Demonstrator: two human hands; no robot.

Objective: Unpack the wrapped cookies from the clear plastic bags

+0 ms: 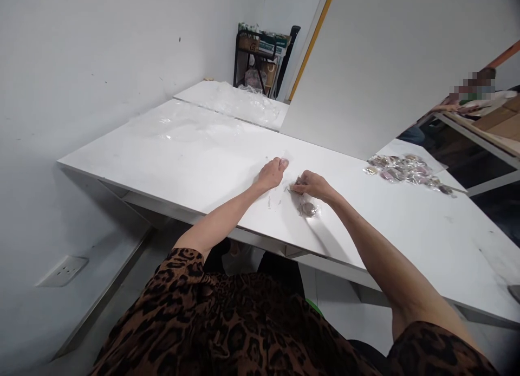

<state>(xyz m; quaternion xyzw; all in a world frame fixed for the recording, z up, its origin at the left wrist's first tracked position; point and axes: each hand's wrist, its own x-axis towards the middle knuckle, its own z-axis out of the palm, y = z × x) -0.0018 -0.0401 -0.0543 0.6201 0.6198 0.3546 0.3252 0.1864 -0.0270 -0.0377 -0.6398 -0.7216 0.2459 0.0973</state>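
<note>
My left hand [271, 173] is closed over the middle of the white table, its fingers pinching a small clear plastic bag [285, 155]. Something pinkish shows at the fingertips, too small to name. Just to the right, my right hand [314, 184] is closed around a small dark brown item [299, 182], partly hidden by the fingers. Below that hand, a clear bag with a round brownish thing in it [307, 208] lies on the tabletop. Tiny grey bits or marks are scattered on the surface between my forearms.
A pile of small clear bags with brown and pink contents [400, 168] lies to the right. Clear plastic sheets or bags [179, 121] cover the table's far left. Behind stand a tall grey panel [357, 62] and a black rack [255, 53]. A person [467, 97] is at the far right.
</note>
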